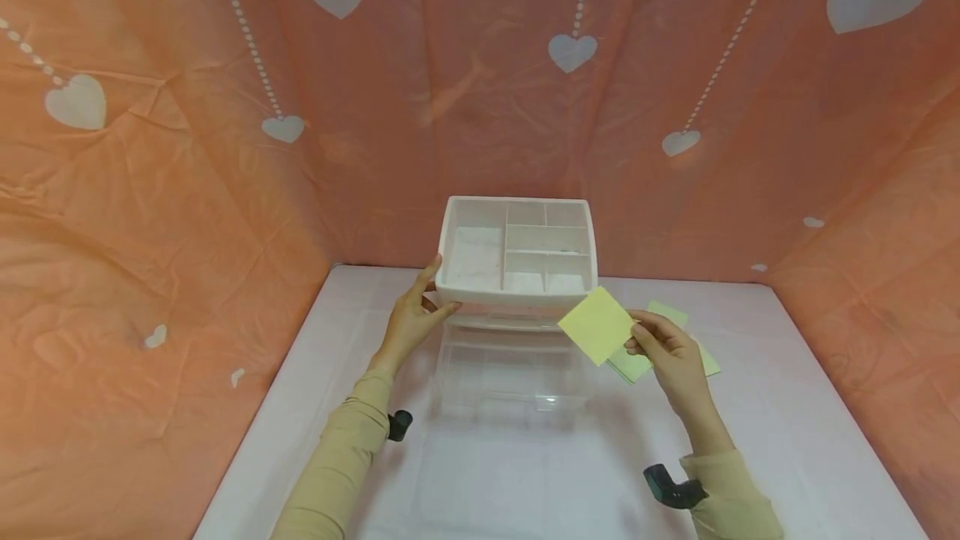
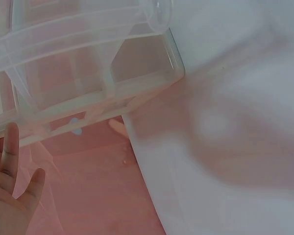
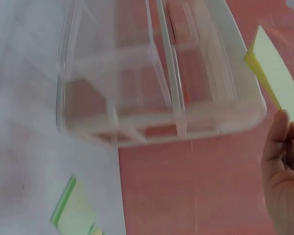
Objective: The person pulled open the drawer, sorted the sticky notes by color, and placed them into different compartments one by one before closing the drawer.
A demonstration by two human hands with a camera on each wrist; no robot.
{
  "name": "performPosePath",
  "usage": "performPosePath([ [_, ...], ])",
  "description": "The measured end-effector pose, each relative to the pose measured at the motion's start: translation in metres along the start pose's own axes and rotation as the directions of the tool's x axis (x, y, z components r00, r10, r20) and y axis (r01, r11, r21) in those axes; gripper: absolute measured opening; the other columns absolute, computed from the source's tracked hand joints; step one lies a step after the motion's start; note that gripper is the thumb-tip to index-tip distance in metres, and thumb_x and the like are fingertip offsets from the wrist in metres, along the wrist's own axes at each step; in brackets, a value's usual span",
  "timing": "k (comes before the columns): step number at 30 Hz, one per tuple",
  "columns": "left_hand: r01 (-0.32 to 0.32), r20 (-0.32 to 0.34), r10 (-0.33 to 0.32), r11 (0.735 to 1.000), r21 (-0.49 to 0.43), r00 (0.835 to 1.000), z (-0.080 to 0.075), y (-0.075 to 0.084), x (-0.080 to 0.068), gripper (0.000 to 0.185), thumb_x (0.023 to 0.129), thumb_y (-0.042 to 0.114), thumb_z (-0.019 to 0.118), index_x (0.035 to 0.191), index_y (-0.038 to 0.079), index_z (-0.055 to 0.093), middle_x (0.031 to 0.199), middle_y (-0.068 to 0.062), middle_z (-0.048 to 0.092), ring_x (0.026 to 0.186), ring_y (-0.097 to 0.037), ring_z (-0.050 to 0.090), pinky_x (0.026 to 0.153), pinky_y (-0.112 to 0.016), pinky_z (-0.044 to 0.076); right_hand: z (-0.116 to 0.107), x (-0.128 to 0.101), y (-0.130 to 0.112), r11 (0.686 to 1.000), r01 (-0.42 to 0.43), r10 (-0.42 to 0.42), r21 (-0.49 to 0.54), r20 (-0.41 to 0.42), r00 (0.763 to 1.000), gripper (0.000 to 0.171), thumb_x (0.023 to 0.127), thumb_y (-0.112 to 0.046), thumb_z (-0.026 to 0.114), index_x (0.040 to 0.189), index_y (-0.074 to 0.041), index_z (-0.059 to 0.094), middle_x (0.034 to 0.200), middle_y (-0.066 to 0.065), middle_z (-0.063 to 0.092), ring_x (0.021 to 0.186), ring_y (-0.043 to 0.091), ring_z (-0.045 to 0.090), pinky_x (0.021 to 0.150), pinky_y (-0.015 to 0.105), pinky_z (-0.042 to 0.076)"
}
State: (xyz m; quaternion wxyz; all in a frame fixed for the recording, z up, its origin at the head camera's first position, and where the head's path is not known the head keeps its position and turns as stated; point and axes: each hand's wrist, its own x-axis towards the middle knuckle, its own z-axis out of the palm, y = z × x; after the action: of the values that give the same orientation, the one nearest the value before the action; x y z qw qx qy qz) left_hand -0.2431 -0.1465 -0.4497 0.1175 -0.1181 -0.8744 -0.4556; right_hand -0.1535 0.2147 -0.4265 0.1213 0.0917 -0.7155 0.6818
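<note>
1. Yellow sticky-note pad (image 1: 597,325) is pinched by its lower right corner between thumb and fingers (image 1: 647,333) of the right hand (image 1: 675,357); it hangs tilted, clear of the table (image 1: 787,407), just in front of the organiser's right front corner.
2. White compartment organiser (image 1: 517,250) sits just past both hands, on top of a clear drawer box (image 1: 513,373). The left hand (image 1: 411,319) steadies its left front corner, thumb up along the side wall and fingers under the front rim, loosely curled around that edge.
3. Pale green note pads (image 1: 637,363) lie flat on the table directly under the right hand, partly hidden by the yellow pad.
4. As a judgement, the step in hand looks like getting the yellow pad into one of the tray's sections. To do it well, the left hand's brace should hold firm, since the tray rests on a clear box and could slide.
5. The pad is wide next to the small front sections nearest the right fingers; the large left section by the left hand seems the safer fit. Levelling the pad before lowering would stop a corner catching on a divider.
6. The pinch is at one corner only, so loose sheets may fan or the pad may swing; a grip nearer the middle of an edge would carry it more steadily.
</note>
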Motion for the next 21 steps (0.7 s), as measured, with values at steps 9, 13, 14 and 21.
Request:
performPosePath([
  [9, 0.002, -0.005, -0.002, 1.0, 0.006, 1.0, -0.001, 0.0, 0.001, 0.08, 0.081, 0.029, 0.073, 0.145, 0.039, 0.025, 0.114, -0.018, 0.061, 0.07, -0.02, 0.059, 0.066, -0.031, 0.05, 0.043, 0.015, 0.005, 0.989, -0.082, 0.092, -0.12, 0.078, 0.993, 0.029, 0.095, -0.004, 0.05, 0.118, 0.011, 0.057, 0.091, -0.012, 0.065, 0.073, -0.001, 0.06, 0.069, 0.016, 0.053],
  [13, 0.002, -0.008, -0.002, 1.0, 0.013, 1.0, -0.001, 0.001, 0.001, 0.08, 0.081, 0.029, 0.072, 0.145, 0.039, 0.025, 0.113, -0.018, 0.062, 0.07, -0.02, 0.059, 0.067, -0.031, 0.05, 0.065, 0.02, 0.013, 0.969, -0.137, 0.162, -0.204, 0.113, 0.98, 0.027, 0.095, -0.004, 0.05, 0.118, 0.006, 0.06, 0.097, 0.01, 0.067, 0.072, 0.0, 0.058, 0.069, 0.018, 0.053],
  [14, 0.003, -0.008, -0.003, 1.0, 0.014, 1.0, -0.001, 0.001, 0.001, 0.08, 0.081, 0.029, 0.072, 0.145, 0.039, 0.025, 0.113, -0.018, 0.062, 0.07, -0.02, 0.059, 0.066, -0.031, 0.049, 0.07, 0.021, 0.015, 0.964, -0.137, 0.168, -0.227, 0.123, 0.978, 0.027, 0.095, -0.004, 0.05, 0.118, 0.005, 0.061, 0.097, 0.016, 0.066, 0.071, 0.0, 0.058, 0.069, 0.019, 0.053],
  [21, 0.019, 0.003, -0.019, 1.0, 0.007, 1.0, 0.0, 0.002, 0.001, 0.081, 0.081, 0.03, 0.072, 0.145, 0.041, 0.024, 0.114, -0.017, 0.061, 0.07, -0.019, 0.058, 0.065, -0.028, 0.048, 0.101, 0.024, 0.028, 0.934, -0.079, 0.159, -0.349, 0.206, 0.966, 0.025, 0.094, -0.003, 0.051, 0.115, -0.002, 0.065, 0.092, 0.018, 0.068, 0.073, 0.017, 0.064, 0.069, 0.031, 0.056],
])
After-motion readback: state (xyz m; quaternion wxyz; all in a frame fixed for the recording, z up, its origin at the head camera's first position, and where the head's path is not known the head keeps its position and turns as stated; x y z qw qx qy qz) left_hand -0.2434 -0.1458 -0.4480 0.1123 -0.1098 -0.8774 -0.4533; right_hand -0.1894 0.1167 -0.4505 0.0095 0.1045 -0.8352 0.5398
